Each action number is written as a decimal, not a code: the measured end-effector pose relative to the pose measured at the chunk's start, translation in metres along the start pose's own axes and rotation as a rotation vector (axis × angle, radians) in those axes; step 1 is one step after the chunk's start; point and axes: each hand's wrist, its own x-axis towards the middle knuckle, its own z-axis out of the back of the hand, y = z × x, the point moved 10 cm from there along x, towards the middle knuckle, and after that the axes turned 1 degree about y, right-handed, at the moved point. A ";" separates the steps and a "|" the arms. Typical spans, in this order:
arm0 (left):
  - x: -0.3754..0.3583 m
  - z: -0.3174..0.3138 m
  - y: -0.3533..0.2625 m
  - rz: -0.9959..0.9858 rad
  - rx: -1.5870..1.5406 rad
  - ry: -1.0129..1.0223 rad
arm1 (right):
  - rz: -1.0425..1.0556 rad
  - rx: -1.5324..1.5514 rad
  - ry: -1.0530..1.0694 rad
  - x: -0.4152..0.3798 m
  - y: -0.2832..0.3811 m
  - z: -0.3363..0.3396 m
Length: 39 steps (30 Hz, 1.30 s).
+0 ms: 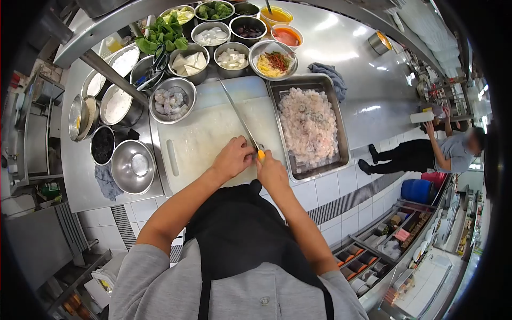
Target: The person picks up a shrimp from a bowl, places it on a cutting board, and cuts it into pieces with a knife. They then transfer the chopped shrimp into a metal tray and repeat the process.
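My right hand (273, 172) is wrapped round the yellow handle of a long knife (238, 110), whose blade slants away to the upper left over the white cutting board (205, 140). The fingers of my left hand (233, 158) are pinched beside the blade near the handle. Between them is a small greyish piece that looks like a raw shrimp, mostly hidden. A steel bowl of grey raw shrimps (172, 101) sits at the board's upper left. To the right of the board lies a deep metal tray (343, 144) heaped with pale pink shrimps (309, 125).
Steel bowls of cut ingredients, a red sauce tub (287, 36) and leafy greens (161, 36) line the back. At left are a steel bowl (133, 167), a dark-filled container (102, 145) and scissors (159, 57). A grey cloth (329, 77) lies behind the tray. Another person (450, 152) stands far right.
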 end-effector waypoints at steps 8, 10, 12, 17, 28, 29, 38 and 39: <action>-0.009 -0.002 0.003 0.032 -0.033 -0.018 | -0.080 -0.001 0.067 -0.028 -0.015 -0.014; -0.006 0.002 0.003 0.015 -0.012 -0.036 | -0.052 0.000 0.036 -0.003 0.000 -0.009; -0.007 0.002 -0.001 -0.003 -0.025 -0.043 | -0.023 -0.010 0.020 -0.004 0.002 -0.003; -0.009 -0.001 0.005 0.045 -0.038 -0.032 | -0.084 -0.041 0.083 -0.036 -0.010 0.001; -0.012 0.011 -0.001 0.071 -0.105 -0.011 | -0.011 0.007 0.068 -0.027 -0.003 0.019; -0.012 0.009 0.001 0.056 -0.091 0.003 | -0.038 -0.018 0.091 -0.040 -0.003 0.026; -0.013 -0.002 0.002 -0.004 0.002 0.075 | -0.026 -0.004 0.020 -0.016 0.001 -0.004; -0.006 -0.002 0.003 -0.015 -0.002 0.070 | -0.011 -0.017 0.005 -0.013 0.003 0.005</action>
